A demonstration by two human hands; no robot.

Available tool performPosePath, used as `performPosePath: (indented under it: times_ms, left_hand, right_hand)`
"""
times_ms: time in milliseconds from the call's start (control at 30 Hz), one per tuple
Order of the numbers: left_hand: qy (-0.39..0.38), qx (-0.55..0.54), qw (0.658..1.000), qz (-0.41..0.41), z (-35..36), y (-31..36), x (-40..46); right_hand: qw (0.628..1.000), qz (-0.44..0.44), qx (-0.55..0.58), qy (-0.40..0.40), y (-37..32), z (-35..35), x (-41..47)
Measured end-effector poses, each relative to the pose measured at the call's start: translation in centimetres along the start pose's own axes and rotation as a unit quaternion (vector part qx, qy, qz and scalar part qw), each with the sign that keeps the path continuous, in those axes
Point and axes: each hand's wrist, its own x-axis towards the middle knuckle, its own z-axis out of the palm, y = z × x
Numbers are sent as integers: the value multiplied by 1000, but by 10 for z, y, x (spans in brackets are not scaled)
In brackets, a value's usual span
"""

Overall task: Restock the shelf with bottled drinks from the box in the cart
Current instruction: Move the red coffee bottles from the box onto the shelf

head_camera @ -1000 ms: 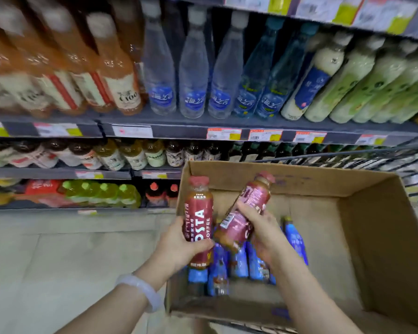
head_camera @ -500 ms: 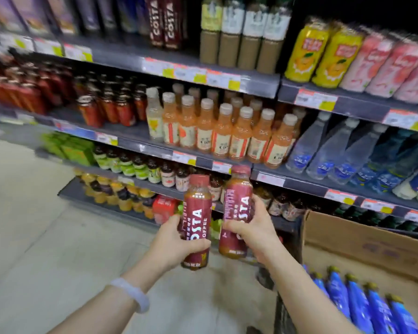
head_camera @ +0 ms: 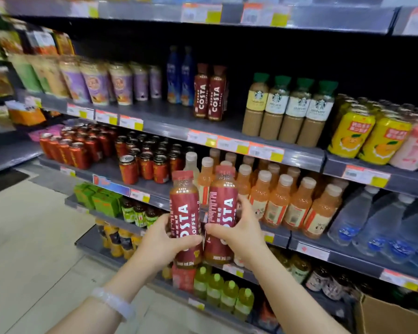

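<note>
Each hand (head_camera: 165, 242) (head_camera: 237, 231) wraps one Costa bottle (head_camera: 185, 218) (head_camera: 223, 210) — upright, side by side.

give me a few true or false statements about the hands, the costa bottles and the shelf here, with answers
1. Each hand holds one Costa bottle. True: the left hand grips the left bottle and the right hand grips the right bottle.
2. Both held bottles are upright. True.
3. No Costa bottles stand on the shelf yet. False: two shelf Costa bottles stand there, beside the blue bottles.
4. The Starbucks bottles have red caps. False: their caps are green.
5. The left wrist wears a pale bracelet. True.
</note>
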Motion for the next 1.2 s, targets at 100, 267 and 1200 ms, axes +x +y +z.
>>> performPosePath:
  times_ms: [100, 267, 1200]
  left_hand:
    - [18, 3, 999, 33, -17, 25, 42]
    - [33, 24, 996, 79, -48, 80, 116]
    - [-112, -42, 965, 232, -87, 191, 344]
  right_hand:
    - [999, -41, -3, 7, -19, 11, 47]
    - [995, -92, 22, 20, -63, 18, 136]
    - [938, -146, -73, 305, -86, 46, 330]
